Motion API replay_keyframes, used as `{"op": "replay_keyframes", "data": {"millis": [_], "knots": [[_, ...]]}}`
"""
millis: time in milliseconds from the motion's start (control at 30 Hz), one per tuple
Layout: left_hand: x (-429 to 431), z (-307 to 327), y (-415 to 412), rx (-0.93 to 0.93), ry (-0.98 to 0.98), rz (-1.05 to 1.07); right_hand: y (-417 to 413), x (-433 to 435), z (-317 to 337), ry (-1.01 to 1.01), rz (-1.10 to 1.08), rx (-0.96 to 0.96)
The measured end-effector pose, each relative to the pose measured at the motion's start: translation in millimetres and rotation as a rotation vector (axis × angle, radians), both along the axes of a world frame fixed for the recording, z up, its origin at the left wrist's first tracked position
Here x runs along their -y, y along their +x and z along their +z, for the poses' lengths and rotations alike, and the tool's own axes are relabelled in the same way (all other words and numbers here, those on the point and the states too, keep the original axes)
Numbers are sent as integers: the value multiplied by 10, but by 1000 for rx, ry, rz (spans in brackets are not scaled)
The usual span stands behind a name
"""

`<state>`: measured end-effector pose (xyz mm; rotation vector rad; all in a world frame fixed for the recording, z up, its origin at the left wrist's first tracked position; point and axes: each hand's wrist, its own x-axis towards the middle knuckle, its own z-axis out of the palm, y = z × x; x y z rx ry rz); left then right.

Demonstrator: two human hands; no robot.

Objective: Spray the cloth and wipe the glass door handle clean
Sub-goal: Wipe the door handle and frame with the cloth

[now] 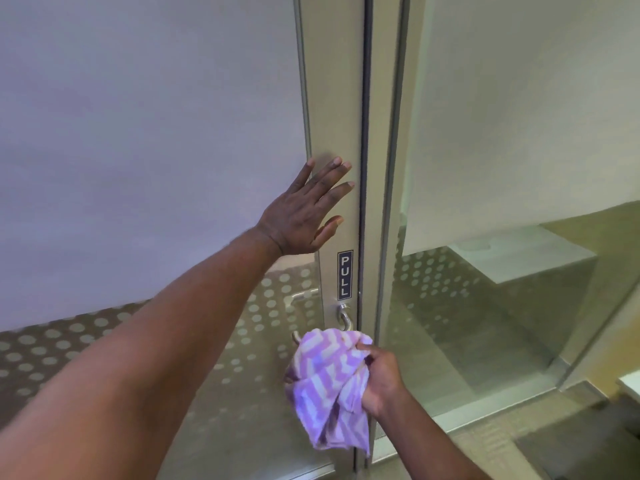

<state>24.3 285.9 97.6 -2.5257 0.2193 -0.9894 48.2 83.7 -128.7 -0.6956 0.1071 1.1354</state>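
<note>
Wiping stage, spraying judged done: right hand [381,382] grips the bunched cloth [329,382] against the door handle [344,318], mostly covering it, while left hand [304,209] presses flat, fingers straight, on the door frame [332,98] above.
</note>
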Motion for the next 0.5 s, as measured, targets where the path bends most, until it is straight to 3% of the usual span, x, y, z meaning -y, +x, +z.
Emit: {"op": "replay_keyframes", "data": {"millis": [200, 300, 500], "knots": [[241, -96, -102, 1, -214, -84, 220, 301, 289, 57, -53, 23], [493, -352, -174, -46, -421, -76, 337, 421, 482, 118, -91, 43], [1120, -836, -297, -248, -1240, -11, 510, 619, 964, 148, -138, 125]]}}
